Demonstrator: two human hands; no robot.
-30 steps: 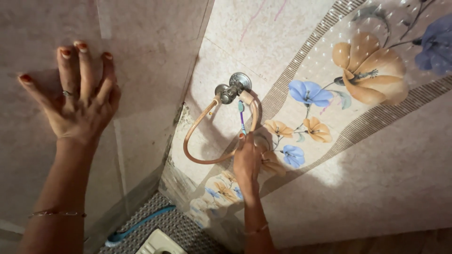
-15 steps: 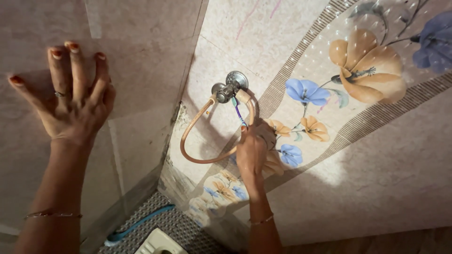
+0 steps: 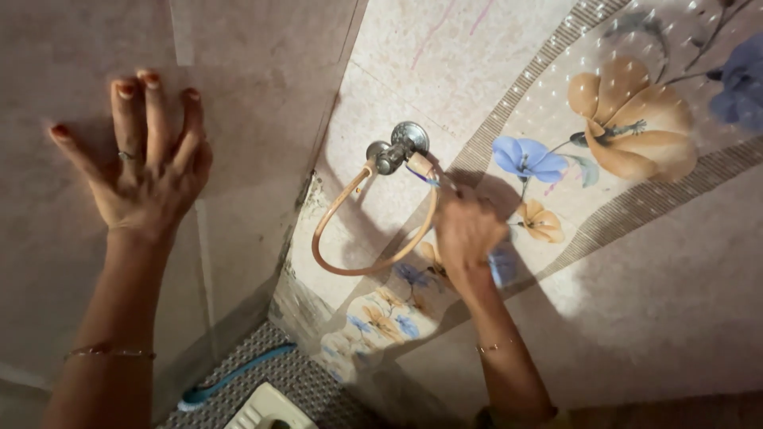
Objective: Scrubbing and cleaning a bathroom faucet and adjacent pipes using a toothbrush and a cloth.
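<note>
Just below the metal tap (image 3: 400, 147) on the flowered tile wall (image 3: 636, 238), the right hand (image 3: 467, 230) pinches a blue toothbrush (image 3: 425, 176) beside the looped tan hose (image 3: 350, 230). Left of the tap, the left hand (image 3: 151, 171) presses flat, fingers spread.

The left hand (image 3: 147, 171) lies flat with its palm down, fingers spread and straight, thumb splayed out to the side, the forearm running straight back from the wrist. The right hand (image 3: 467, 230) is blurred; its fingers seem curled into a loose fist, knuckles up, wrist bent above a slanting forearm.
</note>
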